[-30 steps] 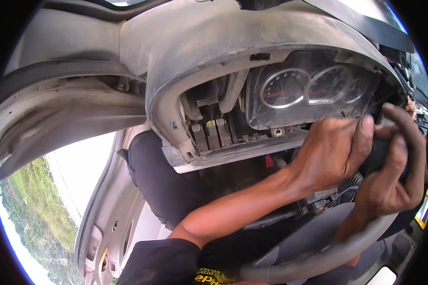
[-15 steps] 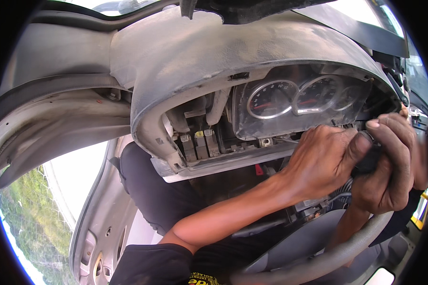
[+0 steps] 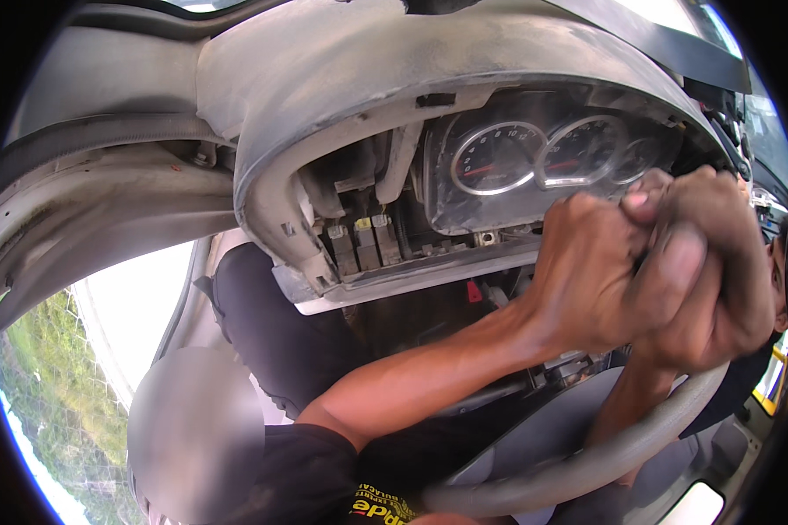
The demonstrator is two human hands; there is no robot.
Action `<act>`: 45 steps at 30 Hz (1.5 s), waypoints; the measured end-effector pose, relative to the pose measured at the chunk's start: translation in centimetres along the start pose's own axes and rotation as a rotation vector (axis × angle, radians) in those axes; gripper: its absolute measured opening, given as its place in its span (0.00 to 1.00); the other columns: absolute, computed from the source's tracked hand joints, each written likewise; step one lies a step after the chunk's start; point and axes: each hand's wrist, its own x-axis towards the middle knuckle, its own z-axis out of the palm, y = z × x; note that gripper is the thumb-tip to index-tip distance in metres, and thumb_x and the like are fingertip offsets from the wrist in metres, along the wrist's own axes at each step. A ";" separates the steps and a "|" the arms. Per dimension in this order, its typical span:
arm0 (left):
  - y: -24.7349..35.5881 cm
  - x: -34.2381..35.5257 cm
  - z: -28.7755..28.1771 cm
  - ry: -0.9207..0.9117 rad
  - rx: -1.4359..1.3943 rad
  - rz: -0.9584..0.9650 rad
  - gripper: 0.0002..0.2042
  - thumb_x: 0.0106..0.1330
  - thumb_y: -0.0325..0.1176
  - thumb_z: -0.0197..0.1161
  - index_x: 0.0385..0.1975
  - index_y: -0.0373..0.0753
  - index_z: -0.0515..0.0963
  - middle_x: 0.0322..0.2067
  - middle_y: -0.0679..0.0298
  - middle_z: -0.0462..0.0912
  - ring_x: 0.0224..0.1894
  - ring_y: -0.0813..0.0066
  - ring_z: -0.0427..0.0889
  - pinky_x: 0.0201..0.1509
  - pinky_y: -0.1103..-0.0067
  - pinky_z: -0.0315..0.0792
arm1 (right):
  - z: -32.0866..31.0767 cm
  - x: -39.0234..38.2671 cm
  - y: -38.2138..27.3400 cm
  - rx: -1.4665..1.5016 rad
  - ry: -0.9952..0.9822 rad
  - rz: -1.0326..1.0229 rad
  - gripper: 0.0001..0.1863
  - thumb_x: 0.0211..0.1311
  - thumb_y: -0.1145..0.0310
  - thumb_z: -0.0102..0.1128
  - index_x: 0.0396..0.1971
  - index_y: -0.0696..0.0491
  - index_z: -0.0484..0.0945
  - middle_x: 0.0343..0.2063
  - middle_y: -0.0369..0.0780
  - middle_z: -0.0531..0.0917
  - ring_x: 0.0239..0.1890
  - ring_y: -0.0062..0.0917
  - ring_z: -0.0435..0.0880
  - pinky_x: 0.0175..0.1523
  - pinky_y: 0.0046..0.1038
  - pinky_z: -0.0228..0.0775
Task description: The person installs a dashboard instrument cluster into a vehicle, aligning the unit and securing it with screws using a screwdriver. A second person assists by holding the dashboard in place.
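And here's the instrument cluster [image 3: 547, 166], sitting in its open dashboard recess, far side, just right of centre, no change there! The hands are the story: the left hand [image 3: 595, 262] and the right hand [image 3: 718, 254] have bunched up, knuckles together, right in front of the cluster's lower right corner. Half a second ago a dark patch showed between them; now fingers cover it. Both are curled in narrow, but whether anything's pinched inside, I cannot tell. My read: a tighter two-handed hold, so the work itself goes out of sight. Nearer, below the right hand, the grey steering wheel [image 3: 657, 429]; left of the cluster, the connector blocks [image 3: 368, 243], bare in the recess. And new at near left: a blurred, rounded grey shape [image 3: 197, 437], too smeared to identify, beside the black sleeve [image 3: 306, 468].
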 end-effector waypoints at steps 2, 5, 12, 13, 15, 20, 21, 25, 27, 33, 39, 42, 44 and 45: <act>-0.1 0.2 0.0 -0.026 -0.009 -0.039 0.31 0.72 0.56 0.55 0.16 0.34 0.79 0.11 0.50 0.74 0.16 0.52 0.81 0.23 0.65 0.74 | -0.8 0.3 1.0 -0.007 -0.052 -0.015 0.07 0.67 0.80 0.52 0.32 0.68 0.77 0.26 0.47 0.82 0.26 0.26 0.76 0.35 0.28 0.72; -0.5 -0.2 -0.2 -0.036 0.049 0.008 0.31 0.74 0.57 0.54 0.16 0.34 0.79 0.12 0.50 0.74 0.16 0.50 0.80 0.23 0.65 0.73 | -0.1 -1.2 -0.8 -0.002 0.051 0.043 0.07 0.66 0.81 0.53 0.33 0.68 0.79 0.28 0.48 0.84 0.27 0.26 0.78 0.36 0.27 0.73; -0.7 1.6 -2.9 -0.149 -0.098 -0.240 0.40 0.78 0.69 0.42 0.31 0.31 0.81 0.17 0.62 0.75 0.23 0.70 0.76 0.27 0.67 0.69 | -1.0 1.1 4.3 0.166 -0.169 0.020 0.20 0.69 0.70 0.66 0.56 0.61 0.75 0.45 0.45 0.85 0.49 0.27 0.83 0.58 0.29 0.72; 0.2 1.8 -3.3 -0.288 0.023 -0.267 0.41 0.77 0.72 0.42 0.34 0.32 0.83 0.21 0.69 0.76 0.29 0.77 0.73 0.31 0.70 0.71 | -1.2 1.1 4.5 0.331 -0.088 0.051 0.23 0.70 0.68 0.65 0.60 0.61 0.74 0.49 0.46 0.85 0.52 0.28 0.84 0.62 0.29 0.73; 0.6 2.2 -1.1 -0.378 -0.083 -0.140 0.42 0.76 0.73 0.42 0.39 0.32 0.83 0.26 0.65 0.80 0.34 0.75 0.77 0.38 0.72 0.74 | 0.6 -2.1 3.6 0.315 0.355 0.160 0.16 0.76 0.68 0.56 0.53 0.65 0.79 0.47 0.47 0.86 0.49 0.33 0.87 0.57 0.31 0.78; 0.3 5.4 4.8 -0.762 -0.050 -0.040 0.46 0.78 0.72 0.30 0.51 0.29 0.82 0.48 0.42 0.86 0.55 0.50 0.83 0.62 0.67 0.75 | -4.7 -5.3 5.8 0.358 0.562 0.218 0.21 0.80 0.57 0.55 0.44 0.63 0.83 0.36 0.42 0.88 0.42 0.25 0.86 0.58 0.32 0.74; -0.2 6.9 5.4 -0.985 -0.006 -0.123 0.50 0.76 0.73 0.25 0.64 0.26 0.75 0.61 0.45 0.81 0.67 0.62 0.75 0.73 0.71 0.66 | -5.6 -5.6 6.5 0.172 0.640 0.240 0.21 0.81 0.57 0.54 0.41 0.62 0.83 0.34 0.42 0.89 0.41 0.25 0.86 0.62 0.35 0.72; -4.2 9.1 8.8 -1.107 0.028 -0.131 0.47 0.78 0.71 0.28 0.66 0.27 0.74 0.62 0.44 0.80 0.68 0.61 0.75 0.73 0.70 0.66 | -6.6 -6.3 9.4 -0.006 0.841 0.177 0.15 0.79 0.63 0.59 0.40 0.62 0.80 0.31 0.41 0.87 0.33 0.20 0.81 0.54 0.29 0.75; -5.8 8.8 9.0 -1.054 0.002 -0.073 0.46 0.79 0.69 0.30 0.64 0.26 0.74 0.60 0.43 0.81 0.66 0.59 0.76 0.73 0.70 0.66 | -7.5 -6.6 10.6 -0.019 0.831 0.269 0.12 0.78 0.65 0.61 0.41 0.62 0.79 0.30 0.40 0.85 0.32 0.18 0.81 0.50 0.25 0.76; -7.1 9.2 7.8 -1.103 0.142 -0.119 0.42 0.82 0.65 0.32 0.54 0.24 0.77 0.45 0.45 0.85 0.49 0.53 0.83 0.60 0.65 0.75 | -7.0 -5.8 13.1 0.336 0.853 0.425 0.11 0.75 0.67 0.63 0.35 0.57 0.76 0.21 0.38 0.78 0.20 0.20 0.78 0.25 0.27 0.77; -7.5 8.7 6.4 -1.024 0.114 -0.019 0.39 0.82 0.64 0.36 0.50 0.28 0.81 0.45 0.46 0.83 0.51 0.48 0.82 0.58 0.61 0.75 | -6.5 -4.6 12.0 0.417 0.841 0.506 0.13 0.76 0.64 0.63 0.32 0.56 0.75 0.19 0.38 0.75 0.18 0.20 0.75 0.23 0.26 0.75; -7.6 8.9 5.9 -1.009 0.141 0.026 0.36 0.83 0.61 0.40 0.47 0.29 0.82 0.42 0.46 0.82 0.48 0.48 0.82 0.56 0.61 0.75 | -6.2 -3.9 11.3 0.395 0.844 0.509 0.13 0.77 0.65 0.61 0.32 0.56 0.74 0.18 0.38 0.75 0.16 0.19 0.72 0.22 0.27 0.73; -7.8 8.8 5.8 -0.979 0.151 0.071 0.33 0.83 0.58 0.43 0.44 0.29 0.82 0.40 0.46 0.82 0.47 0.48 0.83 0.54 0.60 0.75 | -6.0 -3.9 10.8 0.399 0.843 0.516 0.13 0.77 0.66 0.61 0.31 0.56 0.74 0.18 0.38 0.75 0.16 0.19 0.72 0.22 0.27 0.72; -7.9 8.7 5.8 -0.955 0.139 0.093 0.32 0.83 0.57 0.44 0.43 0.29 0.82 0.40 0.45 0.82 0.46 0.48 0.83 0.54 0.60 0.75 | -6.1 -3.9 10.9 0.407 0.844 0.514 0.13 0.77 0.66 0.61 0.31 0.56 0.74 0.18 0.38 0.75 0.15 0.19 0.71 0.22 0.27 0.72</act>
